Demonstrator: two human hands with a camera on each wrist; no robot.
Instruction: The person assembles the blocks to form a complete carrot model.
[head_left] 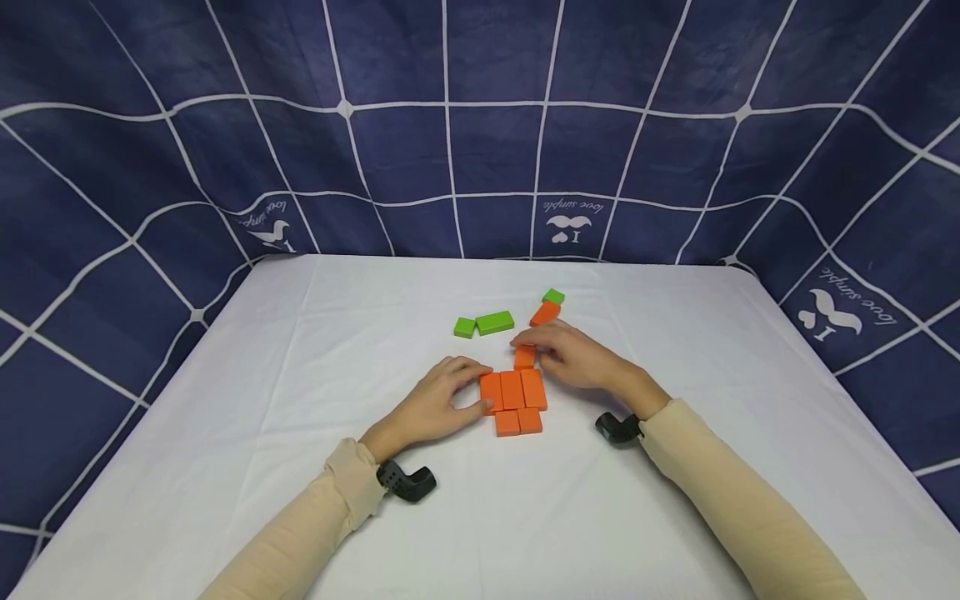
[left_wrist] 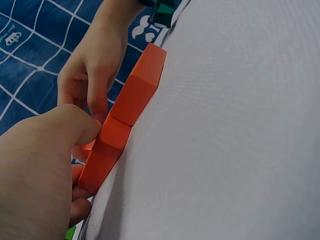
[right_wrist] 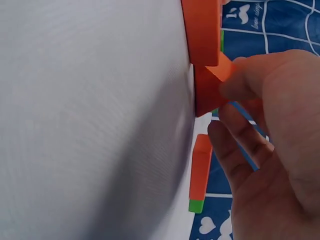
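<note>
On the white tabletop, three taller orange blocks (head_left: pixel 512 390) lie side by side, with two small orange blocks (head_left: pixel 518 422) against their near edge. My left hand (head_left: pixel 433 402) holds the leftmost tall block (head_left: pixel 491 392), thumb at its near end and fingers at its far end. Beyond the row, my right hand (head_left: pixel 573 354) pinches a small orange block (head_left: pixel 525 357) between thumb and fingers. In the right wrist view this piece (right_wrist: pixel 206 92) has a slanted side and sits close to a tall block (right_wrist: pixel 201 32). Part of it is hidden by the fingers.
Past the hands lie a small green block (head_left: pixel 464 327) and a longer green block (head_left: pixel 495 322). Farther right, a loose orange block (head_left: pixel 545 313) has a green block (head_left: pixel 553 296) behind it. A dark blue checked cloth (head_left: pixel 495 150) hangs behind the table.
</note>
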